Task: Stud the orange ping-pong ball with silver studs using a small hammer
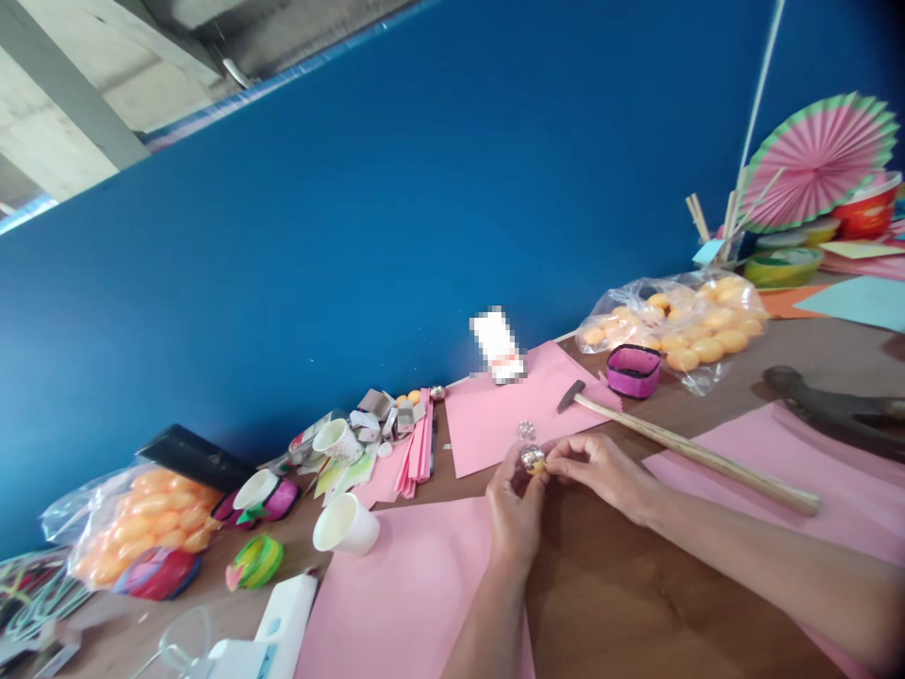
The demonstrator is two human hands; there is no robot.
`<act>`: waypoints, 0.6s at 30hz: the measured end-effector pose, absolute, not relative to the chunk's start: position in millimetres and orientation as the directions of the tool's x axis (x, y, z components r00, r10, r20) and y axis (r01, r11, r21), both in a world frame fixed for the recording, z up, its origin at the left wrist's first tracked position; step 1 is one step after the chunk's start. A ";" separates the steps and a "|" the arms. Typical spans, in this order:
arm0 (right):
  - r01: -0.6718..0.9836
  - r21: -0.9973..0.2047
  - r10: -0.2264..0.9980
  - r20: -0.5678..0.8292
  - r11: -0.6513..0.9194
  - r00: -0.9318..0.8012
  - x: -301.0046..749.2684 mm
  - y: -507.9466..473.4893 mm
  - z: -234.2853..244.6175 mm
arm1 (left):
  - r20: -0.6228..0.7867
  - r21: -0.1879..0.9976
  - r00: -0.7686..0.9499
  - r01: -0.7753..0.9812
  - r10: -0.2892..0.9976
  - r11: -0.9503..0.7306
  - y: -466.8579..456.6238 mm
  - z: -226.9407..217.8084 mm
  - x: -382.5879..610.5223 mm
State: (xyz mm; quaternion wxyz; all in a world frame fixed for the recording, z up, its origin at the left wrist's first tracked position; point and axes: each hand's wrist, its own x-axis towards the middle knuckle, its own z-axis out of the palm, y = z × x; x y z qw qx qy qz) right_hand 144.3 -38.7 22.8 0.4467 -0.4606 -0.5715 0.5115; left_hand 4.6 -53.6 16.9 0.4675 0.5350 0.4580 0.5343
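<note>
Both hands, left (515, 505) and right (600, 471), pinched around 1 shiny ball (533, 459).

You're at a craft workshop table (636, 604) against a blue wall (424, 207): pink paper sheets (410, 585), paper cups (346, 524), bags of orange balls (679, 330), a folded paper fan (813, 160) at the far right corner, a hammer (679, 443), a glue gun (834, 410).

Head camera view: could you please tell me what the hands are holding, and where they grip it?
A small shiny silver ball with an orange patch is pinched between the fingers of the left hand and right hand, one on each side.
</note>
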 end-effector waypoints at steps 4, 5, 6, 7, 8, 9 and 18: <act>0.046 -0.998 0.985 0.032 0.040 -0.171 143.2 -37.9 18.2 | 0.159 0.987 0.025 -0.002 0.987 -0.159 -54.5 18.4 4.5; 0.043 -0.998 0.985 0.030 0.038 -0.167 142.9 -37.8 18.0 | 0.165 0.986 0.031 -0.003 0.986 -0.165 -54.7 18.7 4.5; 0.044 -0.998 0.986 0.029 0.037 -0.163 142.7 -37.7 18.1 | 0.169 0.986 0.035 -0.001 0.985 -0.170 -54.9 19.0 4.4; 0.050 -0.998 0.987 0.029 0.037 -0.157 142.4 -37.6 18.4 | 0.173 0.985 0.036 0.005 0.984 -0.173 -55.0 19.1 4.3; 0.059 -0.998 0.988 0.029 0.038 -0.150 142.3 -37.4 18.9 | 0.174 0.985 0.035 0.015 0.984 -0.175 -55.1 19.0 4.1; 0.069 -0.997 0.989 0.031 0.041 -0.142 142.2 -37.3 19.3 | 0.175 0.984 0.034 0.025 0.984 -0.176 -55.1 18.7 3.8; 0.048 -0.998 0.991 0.045 0.051 -0.129 143.3 -35.2 12.4 | 0.165 0.982 0.039 0.088 0.986 -0.168 -55.3 11.9 1.6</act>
